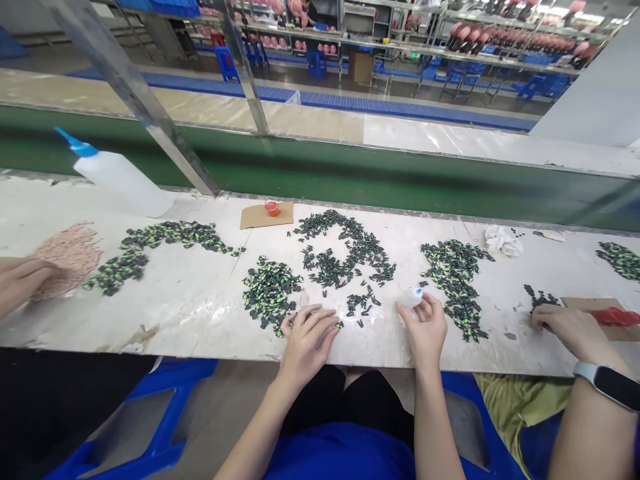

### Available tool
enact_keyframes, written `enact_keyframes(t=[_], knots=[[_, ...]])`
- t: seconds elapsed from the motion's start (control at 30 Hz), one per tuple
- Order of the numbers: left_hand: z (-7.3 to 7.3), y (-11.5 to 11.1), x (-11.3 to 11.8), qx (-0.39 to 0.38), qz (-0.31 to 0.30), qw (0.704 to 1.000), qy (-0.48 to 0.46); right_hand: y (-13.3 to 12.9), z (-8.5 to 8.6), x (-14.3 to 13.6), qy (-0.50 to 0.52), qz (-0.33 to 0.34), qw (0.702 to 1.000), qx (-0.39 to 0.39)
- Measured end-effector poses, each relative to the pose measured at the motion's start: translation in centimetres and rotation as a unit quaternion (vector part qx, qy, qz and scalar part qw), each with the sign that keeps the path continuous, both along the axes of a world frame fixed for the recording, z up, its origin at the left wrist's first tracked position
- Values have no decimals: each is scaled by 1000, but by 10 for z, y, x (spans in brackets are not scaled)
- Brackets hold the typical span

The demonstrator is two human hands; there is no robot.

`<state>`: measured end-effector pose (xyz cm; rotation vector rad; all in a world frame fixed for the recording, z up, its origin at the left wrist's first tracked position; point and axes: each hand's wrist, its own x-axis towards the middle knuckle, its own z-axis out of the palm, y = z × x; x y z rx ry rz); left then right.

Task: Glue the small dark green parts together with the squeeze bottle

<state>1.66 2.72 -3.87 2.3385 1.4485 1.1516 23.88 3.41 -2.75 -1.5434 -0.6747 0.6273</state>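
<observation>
My left hand rests at the table's front edge, fingers bent, beside a pile of black-and-green pieces. A small black-and-green piece shows at its fingertips. In my right hand, raised a little over the table, is a small white bottle with a blue tip, held between thumb and fingers. Small dark pieces lie scattered between my hands, and a larger ring-shaped spread of dark pieces lies behind them. Right of my right hand is another black-and-green pile.
A co-worker's hand touches pink pieces at left; another's hand is at right. A large white bottle leans at back left. A red cup sits on cardboard. Crumpled tissue lies back right.
</observation>
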Motion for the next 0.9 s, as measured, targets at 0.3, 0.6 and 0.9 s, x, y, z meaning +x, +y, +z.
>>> enact_keyframes(t=[0.3,0.6,0.9], knots=[[-3,0,3,-10,1,1000,7,-35,8,-13,-438,9,885,158],[-7,1,2,-6,2,1000,-13,-11,1,-30,-512,336,784,98],[4,1,1,-38,32,996,-79,-20,15,-35,-351,300,883,81]])
